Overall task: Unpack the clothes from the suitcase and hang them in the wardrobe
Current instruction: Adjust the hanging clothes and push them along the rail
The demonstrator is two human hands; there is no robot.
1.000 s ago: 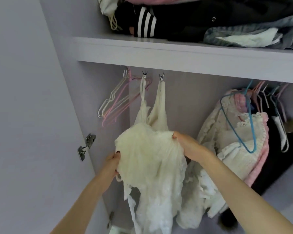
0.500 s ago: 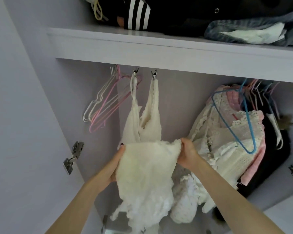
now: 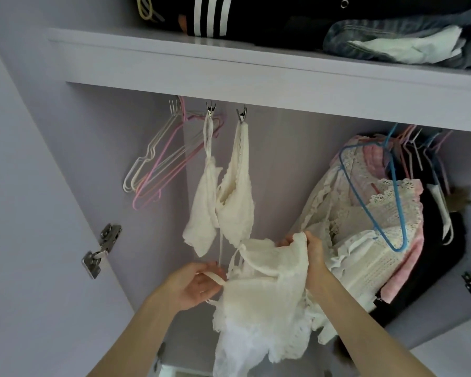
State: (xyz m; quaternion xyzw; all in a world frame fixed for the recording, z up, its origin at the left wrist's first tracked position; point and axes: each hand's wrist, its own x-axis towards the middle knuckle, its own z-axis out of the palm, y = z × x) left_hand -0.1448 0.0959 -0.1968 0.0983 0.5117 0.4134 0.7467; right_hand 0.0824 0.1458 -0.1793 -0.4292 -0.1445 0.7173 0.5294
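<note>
Lilac wardrobe (image 3: 52,240), open, seen from below. Its shelf (image 3: 256,74) spans the top; everything placed relative to that shelf. On top of the shelf: dark striped garment (image 3: 212,14) and folded denim (image 3: 392,42). Under the shelf at right: packed bunch of hung clothes (image 3: 378,240), lace and pink and black, with a blue hanger (image 3: 370,213) in front. Under the shelf at centre: cream lace top (image 3: 229,202) hanging from two metal clips (image 3: 241,115), one strap in each clip. Below that, further down from the shelf: cream lace garment (image 3: 267,295), bunched, held up between both hands, lower hem dangling free, not on any hanger. Under the shelf at left: cluster of bare wire hangers (image 3: 158,170), white and pink, against the side wall. Door hinge (image 3: 101,251) low left of the shelf. Right hand (image 3: 314,254) clenched on the garment's upper right edge, fingers wrapped over the fabric. Left hand (image 3: 199,284) pinching a thin cream strap (image 3: 215,278) at the garment's left side, palm up.
</note>
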